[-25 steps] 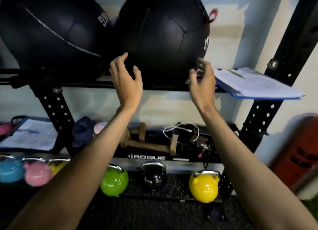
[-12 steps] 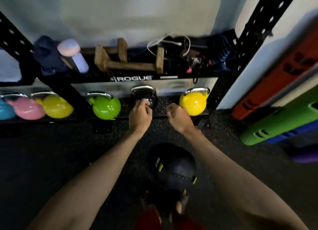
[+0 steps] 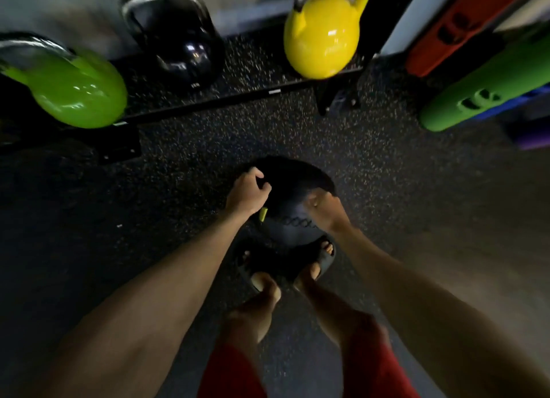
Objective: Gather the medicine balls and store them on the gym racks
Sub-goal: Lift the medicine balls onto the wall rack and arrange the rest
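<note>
- The ball [image 3: 293, 183] is black and sits on the speckled rubber floor [image 3: 190, 171], right in front of my toes and well short of the rack [image 3: 238, 98].
- My left hand [image 3: 247, 194] is on the ball's upper left side. The fingers [image 3: 256, 174] are curled, their tips pressing into the cover, and the thumb lies just below them.
- My right hand [image 3: 326, 210] lies against the ball's right side. It is blurred and the fingers drop out of sight past the curve, so I cannot tell whether they grip or only rest there.
- A small yellow-green tag [image 3: 263, 214] shows on the ball just under my left wrist. A line of lacing [image 3: 297, 220] runs across the cover between my two hands.
- My feet are in dark sandals [image 3: 323, 262], set close together, with the ball's near edge over the toes in this view.
- My red shorts [image 3: 232, 374] fill the bottom edge between my forearms.
- On the rack's low shelf stand three kettlebells: a green one [image 3: 77, 94] at the left, a black one [image 3: 178, 49] in the middle and a yellow one [image 3: 323, 37] at the right, all smeared by motion blur.
- To the right of the rack's upright, a red tube [image 3: 464, 22] and a green tube [image 3: 488, 85] lie side by side, the red one farther from me.
</note>
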